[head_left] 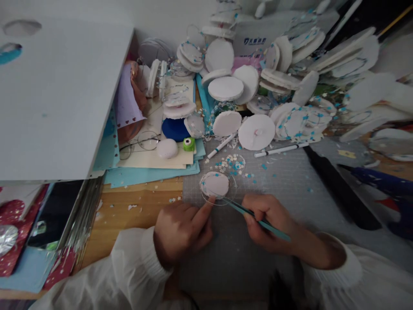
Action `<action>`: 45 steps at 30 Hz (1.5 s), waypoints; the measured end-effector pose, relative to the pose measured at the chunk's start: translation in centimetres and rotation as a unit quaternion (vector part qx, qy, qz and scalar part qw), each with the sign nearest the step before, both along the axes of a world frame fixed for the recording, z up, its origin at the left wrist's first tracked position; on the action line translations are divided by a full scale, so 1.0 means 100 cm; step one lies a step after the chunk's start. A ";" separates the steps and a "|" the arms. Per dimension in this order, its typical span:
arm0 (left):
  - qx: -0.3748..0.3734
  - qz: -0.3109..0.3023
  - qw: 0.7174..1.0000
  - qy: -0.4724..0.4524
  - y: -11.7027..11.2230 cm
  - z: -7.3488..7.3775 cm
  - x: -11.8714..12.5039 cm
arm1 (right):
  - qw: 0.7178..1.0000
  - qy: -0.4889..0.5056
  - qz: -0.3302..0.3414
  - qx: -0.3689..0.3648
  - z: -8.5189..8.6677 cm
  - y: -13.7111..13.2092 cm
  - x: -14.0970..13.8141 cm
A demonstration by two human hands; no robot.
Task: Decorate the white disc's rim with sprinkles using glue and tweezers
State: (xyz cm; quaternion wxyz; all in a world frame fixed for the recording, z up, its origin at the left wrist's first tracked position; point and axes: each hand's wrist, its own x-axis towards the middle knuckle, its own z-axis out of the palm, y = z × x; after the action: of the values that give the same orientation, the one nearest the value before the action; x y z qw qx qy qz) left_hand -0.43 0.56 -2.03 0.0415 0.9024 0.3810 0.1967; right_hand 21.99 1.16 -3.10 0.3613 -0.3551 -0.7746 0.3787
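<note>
**Slim teal tweezers (267,226) reach the near edge of a small white round disc (215,185)**

The disc lies on a grey gridded cutting mat (232,262), close to the mat's left edge, with a thin pale wire loop curving around it. The person's right hand (266,221) pinches the tweezers between thumb and fingers, the tips pointing left and away. Whether the tips grip anything cannot be told. The left hand (185,228) is partly curled, its index finger stretched to the disc's near edge; whether it pinches anything under there is hidden.

Just beyond the disc is a scatter of tiny blue and white flower-shaped pieces (230,165). Farther off stands a crowded heap of larger white round discs (256,131), many trimmed with blue and white, and in front of it lie two slender white pens (281,149).

To the right are a long black flat object (345,193) and a dark-blue glue gun (380,178). On the far left, round thin-rimmed glasses (148,140), a white rounded case (167,148) and a small green block (189,144) rest on cream and light-blue papers (155,162) on the wooden table (138,202).
</note>
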 end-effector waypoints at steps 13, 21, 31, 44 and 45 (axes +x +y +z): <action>0.009 -0.037 0.999 -0.029 0.004 0.003 -0.002 | 0.989 0.047 -0.096 -0.101 0.008 0.018 0.011; -0.001 -0.055 0.996 -0.064 0.011 0.001 -0.007 | 0.993 0.057 -0.096 -0.040 0.008 0.032 0.014; 0.011 -0.103 0.992 -0.068 0.011 0.004 -0.008 | 0.986 0.035 -0.129 -0.100 0.006 0.028 0.014; 0.032 -0.080 0.996 -0.001 0.008 0.001 -0.005 | 0.985 0.050 -0.132 -0.099 0.006 0.027 0.011; 0.032 -0.081 0.996 -0.001 0.007 0.001 -0.005 | 0.985 0.050 -0.132 -0.097 0.006 0.027 0.011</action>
State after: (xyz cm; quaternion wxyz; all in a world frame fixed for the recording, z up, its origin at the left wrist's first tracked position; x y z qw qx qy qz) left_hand -0.90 1.31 -1.90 0.0285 0.9309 0.3003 0.2059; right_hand 23.08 3.89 -2.52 0.4105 -0.4679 -0.6616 0.4182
